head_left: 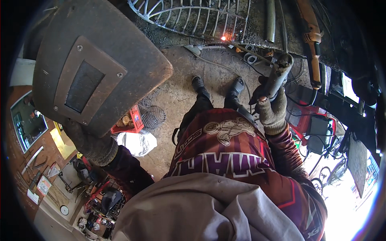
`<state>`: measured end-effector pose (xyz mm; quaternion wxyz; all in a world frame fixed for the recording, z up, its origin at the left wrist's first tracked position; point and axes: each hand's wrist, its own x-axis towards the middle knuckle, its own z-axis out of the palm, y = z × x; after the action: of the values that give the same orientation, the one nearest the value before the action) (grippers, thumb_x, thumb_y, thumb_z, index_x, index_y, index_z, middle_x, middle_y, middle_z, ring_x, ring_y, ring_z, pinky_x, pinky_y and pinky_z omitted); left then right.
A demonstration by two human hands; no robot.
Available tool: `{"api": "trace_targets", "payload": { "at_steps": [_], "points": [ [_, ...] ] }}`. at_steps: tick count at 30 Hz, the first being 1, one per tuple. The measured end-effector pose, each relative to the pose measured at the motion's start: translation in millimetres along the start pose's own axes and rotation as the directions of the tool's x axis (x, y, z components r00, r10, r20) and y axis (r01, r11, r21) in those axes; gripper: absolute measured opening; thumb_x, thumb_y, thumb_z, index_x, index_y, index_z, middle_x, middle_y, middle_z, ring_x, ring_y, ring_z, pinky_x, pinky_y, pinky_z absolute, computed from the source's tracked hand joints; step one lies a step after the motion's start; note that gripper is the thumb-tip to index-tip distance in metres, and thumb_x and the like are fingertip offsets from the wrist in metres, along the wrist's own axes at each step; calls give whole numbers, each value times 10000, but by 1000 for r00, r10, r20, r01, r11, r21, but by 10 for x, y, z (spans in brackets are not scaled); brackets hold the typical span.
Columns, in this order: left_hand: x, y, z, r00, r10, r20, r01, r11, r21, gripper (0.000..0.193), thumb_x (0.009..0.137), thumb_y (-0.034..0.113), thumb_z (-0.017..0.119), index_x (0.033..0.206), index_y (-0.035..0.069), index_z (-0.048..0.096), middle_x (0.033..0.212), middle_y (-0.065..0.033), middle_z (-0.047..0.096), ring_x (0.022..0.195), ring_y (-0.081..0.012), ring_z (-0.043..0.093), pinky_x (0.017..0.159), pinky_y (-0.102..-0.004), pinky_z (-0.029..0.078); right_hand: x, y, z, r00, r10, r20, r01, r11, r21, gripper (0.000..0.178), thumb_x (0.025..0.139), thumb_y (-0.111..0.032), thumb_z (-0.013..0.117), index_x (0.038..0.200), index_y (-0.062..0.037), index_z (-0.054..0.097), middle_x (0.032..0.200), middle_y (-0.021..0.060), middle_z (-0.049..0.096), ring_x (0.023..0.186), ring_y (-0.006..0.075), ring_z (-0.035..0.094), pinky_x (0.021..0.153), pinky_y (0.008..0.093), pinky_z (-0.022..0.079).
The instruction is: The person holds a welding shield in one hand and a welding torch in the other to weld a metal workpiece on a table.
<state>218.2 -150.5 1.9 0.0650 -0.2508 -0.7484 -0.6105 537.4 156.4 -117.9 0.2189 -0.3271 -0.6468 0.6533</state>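
My left hand [94,146], in a knitted work glove, is closed at the lower edge of a dark hand-held welding shield [136,60]. A framed dark viewing window sits in the shield, which fills the upper left. On the right, my gloved right hand [274,112] grips a worn grey electrode holder [278,76]. From its head a thin welding rod [255,54] reaches left to the workbench edge. An orange-red glow shows at the rod's far end, beside a curved metal grille [193,16] of many thin bars. Whether rod and grille touch, I cannot tell.
The grille lies on a dark, littered workbench [257,34]. An orange angle grinder [309,24] and a metal tube [271,20] are at its right. Cables trail over the floor [173,84]. A red crate [137,118] and wire coil [155,116] stand below the shield.
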Motion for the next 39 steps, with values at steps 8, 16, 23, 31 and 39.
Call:
{"api": "trace_targets", "payload": {
  "at_steps": [8,16,23,31,39],
  "points": [
    [21,158,262,944,-325,-52,280,876,-393,452,992,257,594,1385,39,549,1349,-145,606,1174,-265,630,954,-416,552,67,46,117,1000,18,21,-21,994,105,851,867,-536,756,1335,101,441,853,58,614,702,123,600,637,259,508],
    [-100,248,510,935,-351,-51,305,870,-386,465,976,264,622,1372,34,539,1319,-145,615,1165,-258,628,950,-417,555,81,175,74,999,-11,44,9,999,40,833,878,-516,753,1343,98,435,869,61,615,730,131,607,657,269,522],
    [-219,380,819,937,-346,42,337,871,-357,479,959,181,623,1391,13,500,1300,-162,610,1162,-281,627,966,-433,550,108,54,163,1000,-27,1,27,989,146,632,915,-363,751,1303,57,480,952,48,646,832,137,632,758,290,514],
    [-277,322,863,972,-229,46,231,971,-62,635,838,14,739,1426,2,501,1282,-125,589,1108,-210,602,946,-350,527,90,108,102,999,-20,25,19,998,68,833,886,-445,772,1443,54,404,1323,125,601,1191,198,580,1027,344,448],
    [-296,225,789,959,96,266,-212,868,450,350,930,114,678,1257,14,605,1299,-185,604,1168,-269,614,953,-405,525,104,179,61,999,-38,20,37,999,25,822,872,-488,772,1412,35,439,1307,121,614,1176,198,591,1005,348,466]
  ]
}}
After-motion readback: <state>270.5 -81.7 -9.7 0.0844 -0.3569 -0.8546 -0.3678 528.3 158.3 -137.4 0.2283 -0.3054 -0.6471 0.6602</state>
